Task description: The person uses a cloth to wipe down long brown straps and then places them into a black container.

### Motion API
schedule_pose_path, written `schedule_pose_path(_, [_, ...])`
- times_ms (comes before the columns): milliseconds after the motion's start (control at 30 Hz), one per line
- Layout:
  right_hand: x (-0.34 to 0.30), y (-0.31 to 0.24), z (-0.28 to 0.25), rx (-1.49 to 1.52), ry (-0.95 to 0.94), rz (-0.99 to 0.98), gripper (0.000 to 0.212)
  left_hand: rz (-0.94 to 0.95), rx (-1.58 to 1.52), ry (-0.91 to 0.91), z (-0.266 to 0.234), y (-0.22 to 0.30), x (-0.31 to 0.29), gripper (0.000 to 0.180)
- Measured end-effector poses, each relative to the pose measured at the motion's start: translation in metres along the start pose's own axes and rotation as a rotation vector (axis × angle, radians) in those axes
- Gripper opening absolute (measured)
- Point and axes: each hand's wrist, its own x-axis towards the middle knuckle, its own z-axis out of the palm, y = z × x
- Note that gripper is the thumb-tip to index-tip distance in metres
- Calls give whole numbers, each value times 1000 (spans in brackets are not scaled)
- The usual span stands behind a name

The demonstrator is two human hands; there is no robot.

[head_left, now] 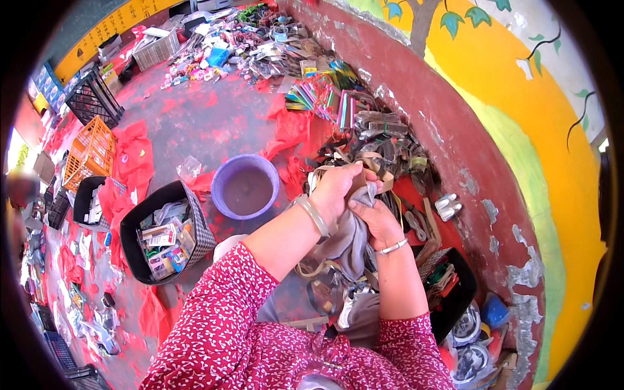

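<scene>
Close together in front of me are my left hand [333, 194] and my right hand [377, 220], both with fingers closed. A grey cloth [351, 237] is bunched in my right hand and hangs down below it. My left hand grips a flat tan strap [357, 183], which meets the cloth between the hands. Part of the strap is hidden by my fingers and the cloth. Just beyond my hands lies a heap of brown and dark straps [383, 127]. To the left of my forearm stands a purple basin [219, 196] holding murky water.
A black-and-white basket [203, 224] of packaged goods sits left of the basin. On the right, a black bin [455, 305] stands by the peeling red wall [455, 140]. Orange [88, 153] and black crates [97, 97] line the far left. Packaged goods [218, 55] pile up at the back.
</scene>
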Motion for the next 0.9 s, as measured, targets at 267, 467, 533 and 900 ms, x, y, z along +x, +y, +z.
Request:
schedule_pose_path(267, [-16, 8, -2, -84, -31, -70, 15, 83, 63, 121, 14, 5, 9, 32])
schedule_pose_path(467, [-39, 12, -6, -143, -43, -3, 12, 71, 100, 130, 4, 16, 34, 33])
schedule_pose_path(533, [-45, 15, -9, -193, -40, 6, 13, 62, 123, 136, -3, 16, 42, 32])
schedule_pose_path(900, [-112, -6, 6, -536, -383, 33, 21, 66, 136, 200, -18, 9, 71, 29])
